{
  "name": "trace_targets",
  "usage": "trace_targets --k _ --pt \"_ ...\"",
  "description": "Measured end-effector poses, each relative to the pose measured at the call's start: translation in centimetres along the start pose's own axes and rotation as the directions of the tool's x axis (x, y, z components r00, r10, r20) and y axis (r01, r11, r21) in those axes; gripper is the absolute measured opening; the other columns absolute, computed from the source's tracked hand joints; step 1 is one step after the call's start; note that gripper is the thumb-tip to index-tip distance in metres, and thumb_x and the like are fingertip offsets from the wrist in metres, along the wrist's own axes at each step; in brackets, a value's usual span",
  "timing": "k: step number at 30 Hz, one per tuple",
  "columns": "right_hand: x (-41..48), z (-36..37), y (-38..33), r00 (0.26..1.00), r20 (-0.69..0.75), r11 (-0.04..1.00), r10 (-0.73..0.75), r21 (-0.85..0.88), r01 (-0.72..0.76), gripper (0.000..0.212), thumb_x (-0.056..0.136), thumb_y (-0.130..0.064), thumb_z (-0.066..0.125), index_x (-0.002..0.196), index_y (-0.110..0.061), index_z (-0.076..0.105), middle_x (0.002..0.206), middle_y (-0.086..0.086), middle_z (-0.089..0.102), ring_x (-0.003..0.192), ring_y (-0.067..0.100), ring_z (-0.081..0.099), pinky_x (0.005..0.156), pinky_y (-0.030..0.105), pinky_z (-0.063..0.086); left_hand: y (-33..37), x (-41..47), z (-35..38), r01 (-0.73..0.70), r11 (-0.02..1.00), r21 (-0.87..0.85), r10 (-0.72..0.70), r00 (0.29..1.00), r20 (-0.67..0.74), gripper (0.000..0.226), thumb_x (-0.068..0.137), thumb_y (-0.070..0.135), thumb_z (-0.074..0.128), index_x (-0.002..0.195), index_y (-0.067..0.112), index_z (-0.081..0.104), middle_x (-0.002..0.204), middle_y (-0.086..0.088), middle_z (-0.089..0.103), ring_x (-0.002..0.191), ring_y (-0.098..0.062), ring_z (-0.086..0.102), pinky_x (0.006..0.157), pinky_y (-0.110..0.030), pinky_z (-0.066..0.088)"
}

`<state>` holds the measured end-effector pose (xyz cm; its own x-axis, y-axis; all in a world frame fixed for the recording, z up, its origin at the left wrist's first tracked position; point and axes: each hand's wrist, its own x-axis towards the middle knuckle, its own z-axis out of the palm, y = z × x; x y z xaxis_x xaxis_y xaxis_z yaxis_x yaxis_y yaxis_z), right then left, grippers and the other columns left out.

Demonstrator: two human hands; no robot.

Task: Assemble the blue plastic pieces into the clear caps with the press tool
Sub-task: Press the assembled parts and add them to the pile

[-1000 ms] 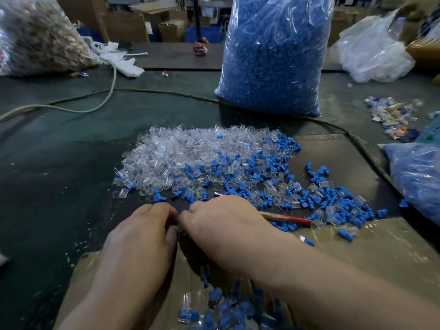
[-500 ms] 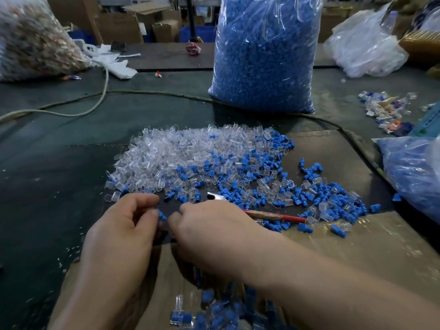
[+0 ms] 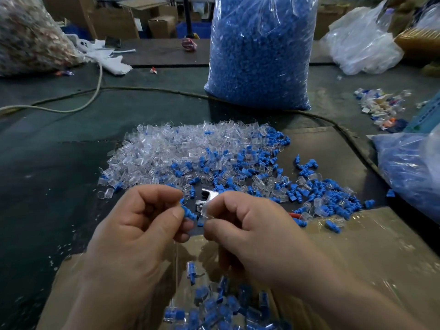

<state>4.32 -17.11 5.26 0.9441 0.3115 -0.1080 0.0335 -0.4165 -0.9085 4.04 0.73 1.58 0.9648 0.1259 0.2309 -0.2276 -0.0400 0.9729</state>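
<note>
The left hand [image 3: 140, 225] pinches a blue piece [image 3: 189, 212] between thumb and forefinger, ribbed end pointing right. The right hand [image 3: 247, 229] is curled tight, and its fingertips seem to nip a clear cap [image 3: 206, 216], though the plastic is so glassy I can't be sure from here. The two parts sit just apart, lifted above the dark mat [image 3: 47, 163].

To do this well, I'd line the stepped stem square with the cap's mouth before pushing. A tilted start would likely jam the ribs. Seat it by finger first, then let the press tool [image 3: 207, 197] finish it. The tool's bright metal head shows between the hands and a red handle peeks out behind the right wrist.

The blue piece is matte and barbed like a tiny fir tree. The heap of clear caps [image 3: 162, 151] is thin-walled, glossy and cylindrical, with loose blue pieces [image 3: 319, 194] scattered to its right. Joined pairs lie in the carton [image 3: 214, 306] below, and a crinkled sack [image 3: 259, 55] of blue stock stands behind.
</note>
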Motion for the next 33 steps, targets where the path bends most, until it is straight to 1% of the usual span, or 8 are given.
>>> trace_targets --k 2,6,10,12,16,23,28,33 --pt "-0.2 0.1 0.0 1.0 0.014 1.0 -0.013 0.0 0.013 0.007 0.092 -0.031 0.062 0.086 -0.032 0.063 0.067 -0.007 0.068 0.052 0.005 0.064 0.048 0.019 0.051 0.1 -0.2 0.2 -0.019 0.999 0.044 0.018 0.999 0.037 0.024 0.072 0.025 0.085 0.087 0.039 0.073 0.073 -0.004 0.073 0.061 -0.014 0.071 0.057 -0.016 0.055" --pt "-0.5 -0.2 0.2 0.997 0.068 0.999 -0.029 0.019 0.028 0.008 0.095 -0.033 0.059 0.089 -0.03 0.063 0.067 -0.002 0.068 0.055 0.009 0.064 0.052 0.027 0.053 0.1 -0.5 0.6 -0.058 0.997 0.059 0.054 0.997 0.061 0.024 0.065 0.043 0.071 0.089 0.039 0.073 0.073 -0.003 0.072 0.059 -0.012 0.07 0.056 -0.016 0.055" --pt "-0.8 -0.6 0.6 0.987 0.16 0.953 0.018 0.296 -0.066 0.009 0.098 -0.021 0.056 0.096 -0.02 0.064 0.065 -0.005 0.064 0.054 0.012 0.061 0.051 0.029 0.052 0.0 -1.0 0.8 -0.113 0.989 0.095 0.106 0.991 0.077 0.026 0.069 0.045 0.075 0.095 0.041 0.071 0.075 0.002 0.073 0.062 -0.014 0.071 0.06 -0.019 0.057" --pt "-0.9 -0.7 0.8 0.982 0.189 0.915 0.021 0.392 -0.095 0.009 0.098 -0.014 0.056 0.101 -0.011 0.063 0.068 -0.003 0.064 0.056 0.018 0.061 0.051 0.03 0.052 0.1 -1.1 0.8 -0.109 0.991 0.074 0.101 0.989 0.104 0.033 0.072 0.057 0.077 0.099 0.04 0.071 0.078 0.001 0.074 0.063 -0.013 0.071 0.06 -0.02 0.057" --pt "-0.8 -0.3 1.1 0.979 0.205 0.804 0.0 0.581 -0.122 0.014 0.096 -0.007 0.057 0.103 0.004 0.059 0.076 0.01 0.061 0.054 0.021 0.058 0.044 0.027 0.051 0.3 -0.8 0.6 0.005 0.996 -0.093 0.008 0.991 0.137 0.045 0.072 0.062 0.077 0.103 0.03 0.074 0.078 -0.005 0.073 0.063 -0.016 0.07 0.056 -0.022 0.055" --pt "-0.5 -0.5 1.6 0.951 0.307 0.732 -0.024 0.653 -0.192 0.013 0.094 -0.011 0.058 0.1 -0.001 0.065 0.075 0.012 0.061 0.053 0.019 0.059 0.044 0.024 0.052 0.6 -0.4 0.5 0.341 0.909 -0.241 -0.258 0.912 0.318 0.068 0.043 0.056 0.096 0.095 0.016 0.078 0.064 -0.018 0.067 0.056 -0.018 0.066 0.045 -0.022 0.051" --pt "-0.6 -1.0 1.5 0.929 0.369 0.557 0.003 0.771 -0.308 0.011 0.088 -0.008 0.063 0.096 0.0 0.066 0.073 0.014 0.061 0.046 0.014 0.059 0.038 0.021 0.049 1.2 -0.6 1.0 0.4 0.864 -0.306 -0.291 0.893 0.344 0.069 0.03 0.049 0.1 0.085 0.012 0.079 0.063 -0.024 0.066 0.048 -0.018 0.062 0.041 -0.022 0.049" --pt "-0.7 -1.1 1.2 0.917 0.399 0.491 0.024 0.794 -0.358 0.005 0.091 -0.006 0.06 0.088 -0.002 0.062 0.069 0.013 0.059 0.04 0.012 0.057 0.034 0.019 0.046 1.3 -0.7 1.6 0.379 0.868 -0.321 -0.267 0.901 0.343 0.061 0.028 0.049 0.1 0.073 0.015 0.076 0.059 -0.023 0.065 0.039 -0.016 0.057 0.035 -0.021 0.045"
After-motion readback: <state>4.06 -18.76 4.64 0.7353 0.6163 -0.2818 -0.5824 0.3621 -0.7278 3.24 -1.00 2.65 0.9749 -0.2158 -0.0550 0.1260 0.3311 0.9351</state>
